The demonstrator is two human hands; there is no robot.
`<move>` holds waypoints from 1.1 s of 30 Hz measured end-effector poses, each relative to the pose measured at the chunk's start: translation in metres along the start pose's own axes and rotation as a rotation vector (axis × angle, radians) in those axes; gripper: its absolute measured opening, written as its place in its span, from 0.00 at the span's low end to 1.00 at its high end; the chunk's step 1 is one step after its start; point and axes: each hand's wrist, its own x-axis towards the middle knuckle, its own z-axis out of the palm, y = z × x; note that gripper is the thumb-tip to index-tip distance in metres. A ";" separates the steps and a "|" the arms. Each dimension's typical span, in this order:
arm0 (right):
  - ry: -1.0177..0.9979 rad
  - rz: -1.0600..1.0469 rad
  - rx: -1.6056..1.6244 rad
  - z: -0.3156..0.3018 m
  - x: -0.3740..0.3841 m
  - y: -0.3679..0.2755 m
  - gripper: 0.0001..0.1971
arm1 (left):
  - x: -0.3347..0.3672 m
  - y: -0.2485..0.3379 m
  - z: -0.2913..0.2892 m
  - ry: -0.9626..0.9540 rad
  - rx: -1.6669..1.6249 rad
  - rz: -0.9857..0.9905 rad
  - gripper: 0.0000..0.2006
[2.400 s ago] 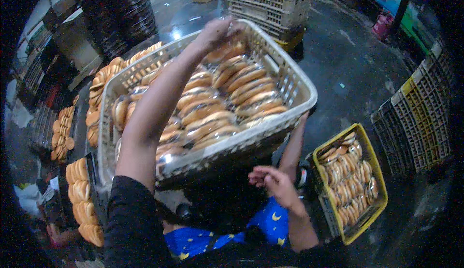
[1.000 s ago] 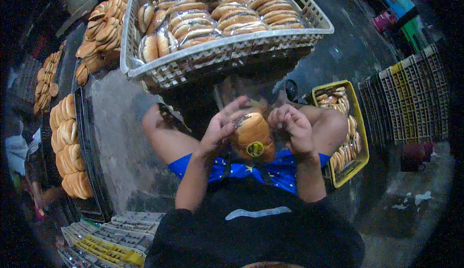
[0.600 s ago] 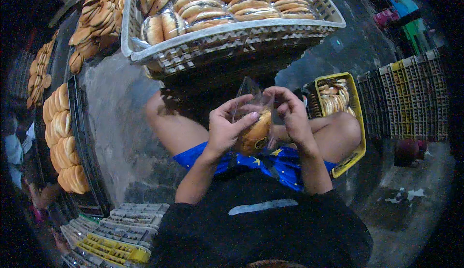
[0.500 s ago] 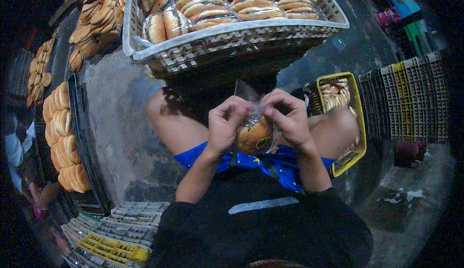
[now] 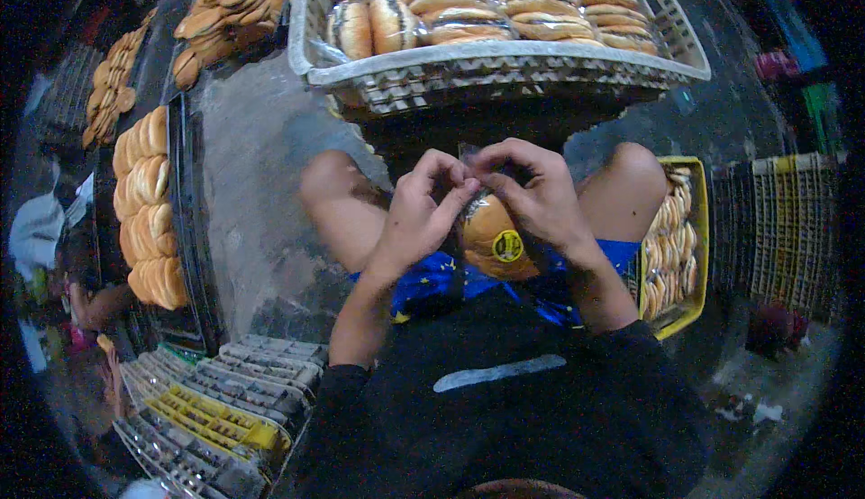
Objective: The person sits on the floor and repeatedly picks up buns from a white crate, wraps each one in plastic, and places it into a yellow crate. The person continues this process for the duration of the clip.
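Bun (image 5: 494,238) bagged, seemingly | between both hands | left fingers (image 5: 434,195), right fingers (image 5: 515,173) pinching bag top

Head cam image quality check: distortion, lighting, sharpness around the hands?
Head view: strong fisheye, with the grey basket rim bowed and the corners vignetted black; dim, cool light, floor murky; left hand, right hand and the bagged bun fairly sharp at centre; stacked crates soft near the rim.
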 end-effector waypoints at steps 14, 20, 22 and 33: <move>-0.015 -0.186 -0.733 0.005 -0.022 0.025 0.20 | 0.034 -0.016 0.016 -0.213 0.372 -0.424 0.10; 0.047 0.142 -0.224 -0.055 -0.027 0.025 0.20 | 0.046 -0.023 0.054 -0.123 0.173 0.278 0.17; 0.284 0.102 0.085 -0.062 -0.035 0.037 0.33 | 0.053 -0.026 0.099 0.057 -0.223 0.376 0.19; 0.478 1.012 -0.821 -0.219 -0.266 0.470 0.29 | 0.068 -0.005 0.180 0.293 -0.210 0.297 0.20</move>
